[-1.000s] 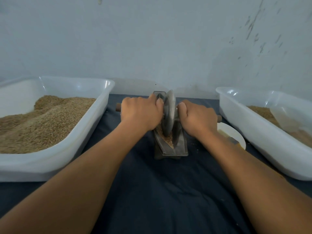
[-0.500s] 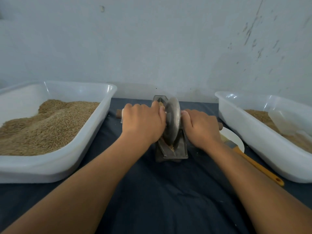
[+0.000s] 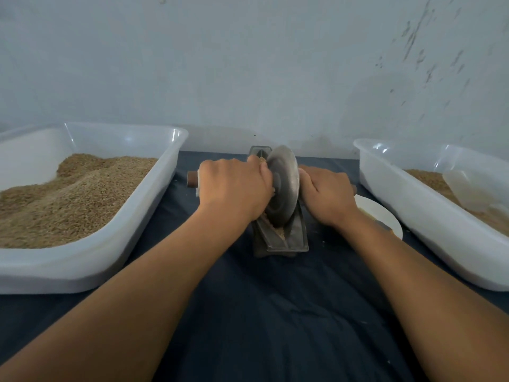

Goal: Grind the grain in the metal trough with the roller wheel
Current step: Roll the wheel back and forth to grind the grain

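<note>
Mid-grind, both hands, left (image 3: 234,188) and right (image 3: 327,198), clench the brown wooden axle (image 3: 192,180), apparently; grey metal roller wheel (image 3: 283,186) sits in narrow metal trough (image 3: 289,241) of tan grain (image 3: 281,233); next, press and roll.

Grey metal roller wheel (image 3: 283,186) on edge in the narrow metal trough (image 3: 298,235), tan grain (image 3: 280,232) beneath.

Left hand (image 3: 234,188) fisted, right hand (image 3: 327,198) fisted, forearms outstretched
</note>
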Motion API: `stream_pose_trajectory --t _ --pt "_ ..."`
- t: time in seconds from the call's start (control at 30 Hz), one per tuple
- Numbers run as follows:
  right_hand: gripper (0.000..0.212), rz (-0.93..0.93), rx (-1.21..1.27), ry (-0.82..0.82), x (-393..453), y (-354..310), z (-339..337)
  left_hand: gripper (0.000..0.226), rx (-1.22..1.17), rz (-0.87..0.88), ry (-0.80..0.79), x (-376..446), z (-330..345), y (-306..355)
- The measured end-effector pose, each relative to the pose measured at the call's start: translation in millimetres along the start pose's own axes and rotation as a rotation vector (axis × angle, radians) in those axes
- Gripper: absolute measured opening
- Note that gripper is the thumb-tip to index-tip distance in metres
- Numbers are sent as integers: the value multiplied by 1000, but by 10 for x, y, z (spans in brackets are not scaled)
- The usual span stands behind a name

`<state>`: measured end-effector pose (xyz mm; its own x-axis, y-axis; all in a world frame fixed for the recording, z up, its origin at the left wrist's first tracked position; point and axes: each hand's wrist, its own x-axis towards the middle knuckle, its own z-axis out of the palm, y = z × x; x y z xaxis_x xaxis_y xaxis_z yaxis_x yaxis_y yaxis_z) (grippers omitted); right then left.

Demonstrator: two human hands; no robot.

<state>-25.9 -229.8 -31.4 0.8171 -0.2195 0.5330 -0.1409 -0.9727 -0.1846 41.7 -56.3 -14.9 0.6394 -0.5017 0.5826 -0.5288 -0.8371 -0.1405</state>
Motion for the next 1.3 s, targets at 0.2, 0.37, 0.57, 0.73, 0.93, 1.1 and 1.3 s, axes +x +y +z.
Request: stream_pose_trajectory --t 0.2,0.37,0.57,0.73,0.93,1.1,1.3 --pt "48 36 -36 -19 138 -4 41 43 -97 -16 -74 162 107 -85" --pt "46 100 -124 -53 273 -31 50 40 -184 -45 -147 310 231 -152" --pt "43 161 -205 -62 381 -47 88 45 -189 -43 -227 493 340 -199" --pt "45 200 -251 -85 501 -79 103 49 -227 -75 -284 612 428 -244" --pt "48 148 -247 -119 633 -15 134 51 -252 -130 -267 635 484 -238" --pt "43 132 -204 -244 760 125 146 43 -164 -58 -224 728 435 -130" --pt "52 120 -85 -411 932 175 144 43 -162 -71 -215 837 462 -119"
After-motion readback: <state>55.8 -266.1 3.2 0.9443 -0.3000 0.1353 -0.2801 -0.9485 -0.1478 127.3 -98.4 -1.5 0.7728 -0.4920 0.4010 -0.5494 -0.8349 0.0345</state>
